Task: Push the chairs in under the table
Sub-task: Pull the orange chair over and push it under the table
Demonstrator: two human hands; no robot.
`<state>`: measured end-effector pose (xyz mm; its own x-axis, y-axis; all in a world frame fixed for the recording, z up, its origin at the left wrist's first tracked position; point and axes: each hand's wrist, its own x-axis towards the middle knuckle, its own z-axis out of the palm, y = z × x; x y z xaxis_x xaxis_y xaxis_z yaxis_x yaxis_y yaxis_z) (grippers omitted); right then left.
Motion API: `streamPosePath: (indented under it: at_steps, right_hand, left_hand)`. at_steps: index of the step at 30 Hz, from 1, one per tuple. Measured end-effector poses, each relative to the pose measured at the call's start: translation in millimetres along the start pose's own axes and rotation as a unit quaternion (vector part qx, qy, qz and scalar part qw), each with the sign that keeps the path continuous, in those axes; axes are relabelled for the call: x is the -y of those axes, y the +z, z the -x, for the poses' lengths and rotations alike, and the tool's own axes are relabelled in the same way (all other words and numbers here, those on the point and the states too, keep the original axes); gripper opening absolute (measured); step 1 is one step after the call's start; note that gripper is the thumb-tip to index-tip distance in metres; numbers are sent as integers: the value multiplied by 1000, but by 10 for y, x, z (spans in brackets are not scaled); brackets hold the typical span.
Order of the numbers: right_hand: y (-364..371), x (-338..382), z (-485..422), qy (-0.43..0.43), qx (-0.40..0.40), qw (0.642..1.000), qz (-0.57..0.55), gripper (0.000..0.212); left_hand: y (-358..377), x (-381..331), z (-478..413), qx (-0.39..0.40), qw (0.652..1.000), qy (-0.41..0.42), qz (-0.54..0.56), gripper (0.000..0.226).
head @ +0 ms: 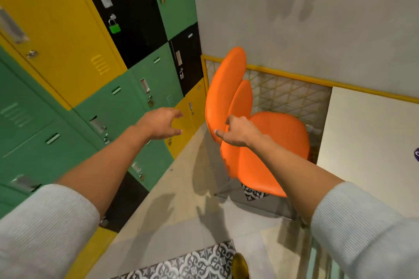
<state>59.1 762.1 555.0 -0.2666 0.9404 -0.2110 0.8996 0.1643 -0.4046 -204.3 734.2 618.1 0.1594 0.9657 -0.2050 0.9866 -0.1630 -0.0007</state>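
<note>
An orange chair (278, 140) stands in the middle of the view, its seat partly under the white table (367, 133) at the right. Its backrest is made of orange petal-shaped pads (224, 88) that rise toward the lockers. My right hand (235, 131) rests on the lower edge of the backrest, fingers curled against it with the thumb out. My left hand (162, 122) hovers in the air left of the chair, fingers spread, holding nothing. Both sleeves are light blue.
A wall of yellow, green and black lockers (95, 79) runs along the left, some with padlocks. A yellow-framed mesh panel (285, 95) sits behind the chair under a grey wall. The floor is pale tile with patterned tiles (199, 263) near my shoe (240, 265).
</note>
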Motion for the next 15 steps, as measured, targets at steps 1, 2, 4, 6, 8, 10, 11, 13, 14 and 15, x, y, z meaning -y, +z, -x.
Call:
streamPosePath:
  at_steps: [1,2,4,6,8,10,11,13,14,15]
  right_hand:
    - [-39,23,-144,-2,-1,1000,3,72]
    - [-69,47,-273,-3,-2,1000,5,71]
    - [-79,103,-503,-3,4,1000,8,73]
    - [-37,159,-702,9,8,1000,7,76]
    - [7,214,-920,25,11,1000,-1,80]
    - [95,256,-1157,43,8,999,-17,87]
    - [128,280,-1268,53,2,998,-28,89]
    - [161,345,-1509,72,-12,996,-44,89]
    - [174,381,-1615,80,-20,995,-49,88]
    - [186,425,-1727,91,-31,994,-54,87]
  left_hand:
    - [-53,32,-149,-9,1000,1,-1,67]
    - [-112,51,-285,-17,1000,4,-4,65]
    - [-202,88,-543,-29,999,20,-8,61]
    - [-228,154,-787,-43,998,42,-11,58]
    - [-280,260,-1056,-51,997,59,-21,57]
    - [-299,412,-1343,-63,995,78,-28,56]
    - [-301,488,-1486,-66,993,89,-31,55]
    - [-334,653,-1806,-67,991,112,-31,53]
    - [-354,729,-1960,-67,989,125,-32,52]
    - [-375,820,-2123,-68,987,138,-32,52]
